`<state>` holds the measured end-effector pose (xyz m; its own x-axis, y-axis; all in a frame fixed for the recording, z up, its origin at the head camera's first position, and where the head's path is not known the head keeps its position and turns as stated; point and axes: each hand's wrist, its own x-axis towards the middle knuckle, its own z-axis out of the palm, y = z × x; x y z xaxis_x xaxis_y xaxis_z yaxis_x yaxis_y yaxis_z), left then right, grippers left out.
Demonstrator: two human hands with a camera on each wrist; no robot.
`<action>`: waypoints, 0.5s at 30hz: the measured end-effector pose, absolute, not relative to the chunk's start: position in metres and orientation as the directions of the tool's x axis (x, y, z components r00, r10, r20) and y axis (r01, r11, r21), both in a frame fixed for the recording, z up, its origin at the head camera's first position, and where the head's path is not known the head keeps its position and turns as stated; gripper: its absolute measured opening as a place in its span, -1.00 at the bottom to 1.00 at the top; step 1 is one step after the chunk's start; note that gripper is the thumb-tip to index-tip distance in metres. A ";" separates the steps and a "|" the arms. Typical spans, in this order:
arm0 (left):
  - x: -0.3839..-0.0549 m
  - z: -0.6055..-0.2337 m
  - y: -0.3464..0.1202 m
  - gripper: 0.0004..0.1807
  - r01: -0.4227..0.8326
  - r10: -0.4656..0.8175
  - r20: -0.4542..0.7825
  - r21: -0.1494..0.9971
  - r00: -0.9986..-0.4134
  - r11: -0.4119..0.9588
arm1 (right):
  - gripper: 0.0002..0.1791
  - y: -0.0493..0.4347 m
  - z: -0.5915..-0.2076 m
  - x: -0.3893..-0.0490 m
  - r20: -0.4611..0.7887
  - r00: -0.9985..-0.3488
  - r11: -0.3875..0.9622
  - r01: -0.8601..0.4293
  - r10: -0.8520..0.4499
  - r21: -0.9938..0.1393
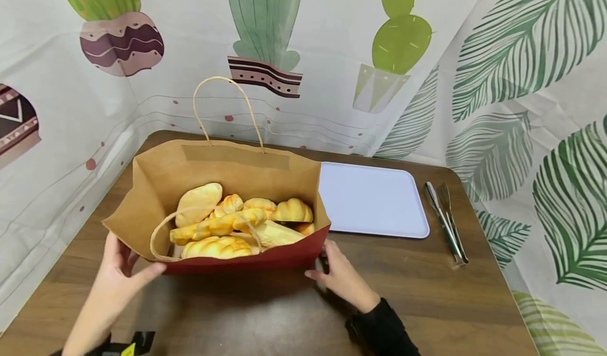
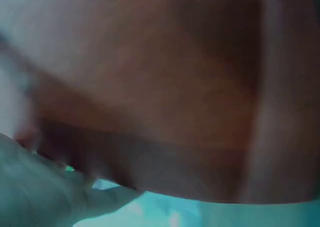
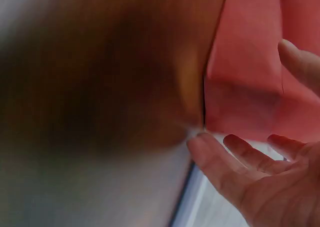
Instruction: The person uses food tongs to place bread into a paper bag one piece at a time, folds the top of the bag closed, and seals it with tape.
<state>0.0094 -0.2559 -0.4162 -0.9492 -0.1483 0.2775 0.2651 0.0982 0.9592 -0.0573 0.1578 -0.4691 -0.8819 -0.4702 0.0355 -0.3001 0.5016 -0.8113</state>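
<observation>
A large paper bag point(image 1: 237, 161), red outside and brown inside, stands upright with its mouth open and its twisted handles up. Several bread pieces point(image 1: 237, 224) fill it, among them braided loaves and rolls. At the bag's left end is my left hand point(image 1: 120, 272), thumb stretched along the front and the other fingers partly hidden by the bag's side. Beside the lower right corner is my right hand point(image 1: 343, 277). Its fingers point(image 3: 220, 169) are spread around the red side of the bag in the right wrist view. The left wrist view is blurred.
A white tray point(image 1: 374, 200) lies behind the bag to the right, partly covered by it. Metal tongs point(image 1: 448, 224) rest right of the tray on the wooden table point(image 1: 427, 293). A printed cloth point(image 1: 332, 56) hangs around the table's back and sides.
</observation>
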 end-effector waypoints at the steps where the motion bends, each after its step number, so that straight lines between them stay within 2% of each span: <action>1: 0.011 -0.419 -0.248 0.11 0.228 -0.193 0.245 0.968 -0.950 0.105 | -0.25 0.154 -0.471 -0.057 0.030 -0.878 0.484 -0.291 -0.477 -0.825; 3: 0.015 -0.424 -0.235 0.20 0.103 -0.279 0.150 0.979 -0.949 0.177 | -0.33 0.148 -0.474 -0.056 0.041 -0.880 0.463 -0.289 -0.474 -0.838; 5: 0.018 -0.431 -0.223 0.20 -0.034 -0.357 0.061 0.966 -0.932 0.255 | -0.40 0.142 -0.475 -0.056 0.056 -0.892 0.459 -0.283 -0.448 -0.842; 7: 0.017 -0.440 -0.213 0.16 -0.100 -0.417 0.038 0.947 -0.908 0.304 | -0.46 0.138 -0.477 -0.056 0.075 -0.909 0.475 -0.283 -0.410 -0.833; 11: 0.011 -0.455 -0.200 0.11 -0.075 -0.497 0.121 0.931 -0.859 0.356 | -0.56 0.131 -0.479 -0.056 0.135 -0.921 0.526 -0.325 -0.366 -0.786; 15: 0.000 -0.456 -0.198 0.14 -0.047 -0.532 0.093 0.969 -0.842 0.244 | -0.61 0.125 -0.479 -0.058 0.173 -0.921 0.557 -0.353 -0.350 -0.752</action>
